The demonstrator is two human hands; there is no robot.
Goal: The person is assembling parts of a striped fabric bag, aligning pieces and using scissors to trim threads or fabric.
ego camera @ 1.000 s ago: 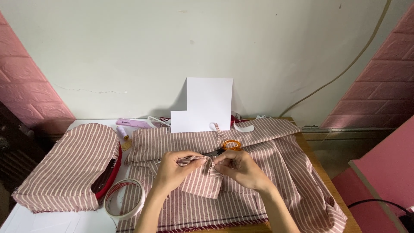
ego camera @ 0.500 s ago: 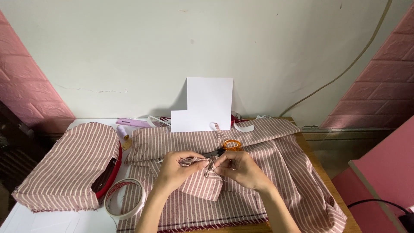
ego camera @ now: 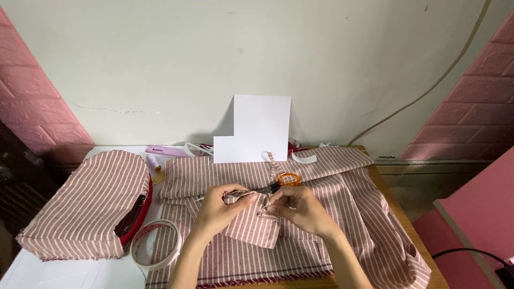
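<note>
Pinching a small striped fabric piece (ego camera: pixel 251 225) at frame center, left hand (ego camera: pixel 222 206) & right hand (ego camera: pixel 300 208) both have grip closed on it (orange-handled scissors (ego camera: pixel 284 181) just behind); tape roll (ego camera: pixel 155 244) lower left on table (ego camera: pixel 64 273).

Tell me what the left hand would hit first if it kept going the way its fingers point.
The left hand points right, across the small striped piece it pinches. It would probably meet the right hand first, whose fingertips sit close opposite; the orange-handled scissors lie just beyond, though depth is unclear.
</note>
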